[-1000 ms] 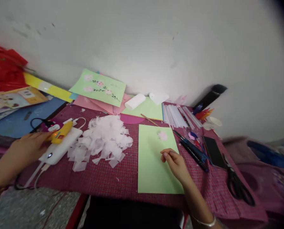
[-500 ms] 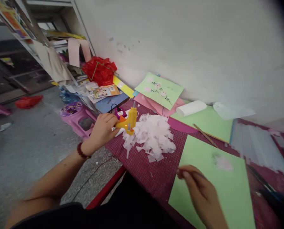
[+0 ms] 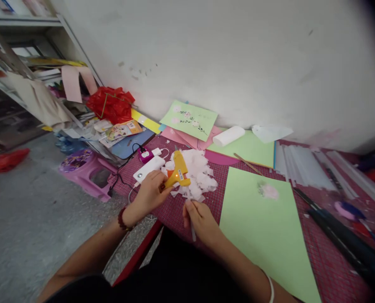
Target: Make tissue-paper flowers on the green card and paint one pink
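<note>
My left hand [image 3: 151, 187] is closed around the handle of a yellow hot glue gun [image 3: 180, 166]. The gun's nozzle points away from me, and a small orange light glows on its side. Close to its rear end, my right hand [image 3: 202, 221] pinches a translucent glue stick [image 3: 193, 233]. Whether the stick's tip touches the gun I cannot tell. Behind and under the gun lies a pile of white paper pieces [image 3: 203, 172]. To the right, a green sheet [image 3: 263, 227] bears a pale pink flower [image 3: 270, 191].
A white power bank [image 3: 148, 169] and a purple socket block [image 3: 145, 155] with cables lie left of the pile. Further back are a flower-decorated green card [image 3: 189, 119] and a white roll [image 3: 229, 136]. Glue sticks [image 3: 310, 166] lie at right; a pink stool [image 3: 86, 170] stands left.
My right hand has moved from the green sheet's edge to the rear of the glue gun, where a glue stick now shows in it. The view has swung right.
</note>
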Action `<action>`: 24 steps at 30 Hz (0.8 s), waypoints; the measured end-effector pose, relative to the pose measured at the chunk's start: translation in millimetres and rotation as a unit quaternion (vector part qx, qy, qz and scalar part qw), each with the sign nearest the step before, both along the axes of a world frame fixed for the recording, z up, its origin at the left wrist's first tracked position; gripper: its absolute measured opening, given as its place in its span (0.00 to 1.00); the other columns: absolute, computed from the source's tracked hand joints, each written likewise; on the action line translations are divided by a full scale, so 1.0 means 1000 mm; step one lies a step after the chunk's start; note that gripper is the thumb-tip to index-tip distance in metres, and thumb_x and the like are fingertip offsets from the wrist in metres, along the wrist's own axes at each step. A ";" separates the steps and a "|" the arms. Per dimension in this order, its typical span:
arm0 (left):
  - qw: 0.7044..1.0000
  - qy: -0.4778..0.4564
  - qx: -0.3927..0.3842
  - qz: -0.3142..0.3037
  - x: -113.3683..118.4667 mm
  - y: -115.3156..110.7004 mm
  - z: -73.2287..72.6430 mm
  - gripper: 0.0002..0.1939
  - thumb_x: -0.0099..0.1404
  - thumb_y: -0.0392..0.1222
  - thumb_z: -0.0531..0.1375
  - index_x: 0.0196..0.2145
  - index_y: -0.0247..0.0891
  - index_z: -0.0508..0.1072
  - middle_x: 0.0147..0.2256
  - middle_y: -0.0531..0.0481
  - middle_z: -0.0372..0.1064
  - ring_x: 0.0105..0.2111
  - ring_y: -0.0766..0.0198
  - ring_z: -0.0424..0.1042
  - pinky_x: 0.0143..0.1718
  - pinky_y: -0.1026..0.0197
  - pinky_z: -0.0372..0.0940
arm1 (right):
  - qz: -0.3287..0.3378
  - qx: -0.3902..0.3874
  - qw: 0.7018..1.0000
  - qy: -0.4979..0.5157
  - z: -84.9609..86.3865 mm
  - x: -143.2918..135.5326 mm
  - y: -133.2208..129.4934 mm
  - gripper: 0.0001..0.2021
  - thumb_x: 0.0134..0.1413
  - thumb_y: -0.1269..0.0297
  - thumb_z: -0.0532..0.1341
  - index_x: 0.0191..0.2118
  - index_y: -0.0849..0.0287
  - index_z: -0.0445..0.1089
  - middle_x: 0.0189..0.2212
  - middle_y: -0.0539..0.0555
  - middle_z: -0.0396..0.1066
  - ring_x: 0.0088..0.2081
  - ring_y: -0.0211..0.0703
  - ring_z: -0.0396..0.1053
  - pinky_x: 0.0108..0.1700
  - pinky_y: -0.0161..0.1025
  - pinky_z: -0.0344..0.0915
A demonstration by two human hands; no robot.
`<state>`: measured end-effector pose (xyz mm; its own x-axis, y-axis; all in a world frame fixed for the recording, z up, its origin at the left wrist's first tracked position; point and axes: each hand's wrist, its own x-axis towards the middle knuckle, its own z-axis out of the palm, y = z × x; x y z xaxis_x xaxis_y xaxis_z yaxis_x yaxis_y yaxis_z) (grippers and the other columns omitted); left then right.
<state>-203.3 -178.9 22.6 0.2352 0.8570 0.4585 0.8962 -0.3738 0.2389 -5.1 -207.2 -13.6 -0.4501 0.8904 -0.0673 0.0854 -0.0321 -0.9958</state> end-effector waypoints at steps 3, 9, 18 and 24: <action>1.000 -0.019 -0.008 -0.007 0.000 -0.004 -0.008 0.11 0.63 0.45 0.61 0.29 0.39 0.63 0.28 0.51 0.65 0.30 0.62 0.64 0.33 0.59 0.60 | 0.001 -0.026 0.999 0.026 0.000 0.000 0.000 0.24 0.63 0.43 0.49 0.24 0.56 0.64 0.16 0.48 0.64 0.20 0.36 0.63 0.26 0.34 0.60; 0.996 -0.041 -0.031 -0.076 0.015 -0.009 -0.024 0.04 0.64 0.36 0.58 0.32 0.39 0.66 0.33 0.49 0.69 0.37 0.59 0.67 0.40 0.57 0.63 | -0.076 -0.128 0.977 0.151 0.002 0.007 0.003 0.20 0.55 0.44 0.60 0.40 0.57 0.66 0.32 0.52 0.74 0.24 0.36 0.68 0.28 0.36 0.67; 0.997 0.020 -0.052 -0.060 0.078 0.011 -0.019 0.25 0.64 0.32 0.55 0.58 0.39 0.62 0.40 0.44 0.66 0.38 0.56 0.68 0.38 0.55 0.66 | -0.148 -0.124 0.971 0.139 0.008 0.032 -0.003 0.22 0.53 0.42 0.60 0.35 0.60 0.66 0.24 0.51 0.74 0.17 0.34 0.65 0.22 0.34 0.62; 0.987 0.025 -0.111 -0.116 0.125 0.015 -0.008 0.17 0.66 0.38 0.56 0.53 0.40 0.68 0.41 0.45 0.69 0.38 0.58 0.70 0.37 0.59 0.66 | -0.196 -0.109 0.966 0.126 0.001 0.074 -0.010 0.21 0.56 0.42 0.59 0.34 0.59 0.68 0.25 0.53 0.74 0.21 0.36 0.66 0.25 0.35 0.64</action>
<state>-78.0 -163.8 14.5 0.4543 0.8557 0.2479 0.8052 -0.5135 0.2968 68.6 -216.7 -12.9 -0.1079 0.9730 -0.2040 -0.2198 -0.2234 -0.9496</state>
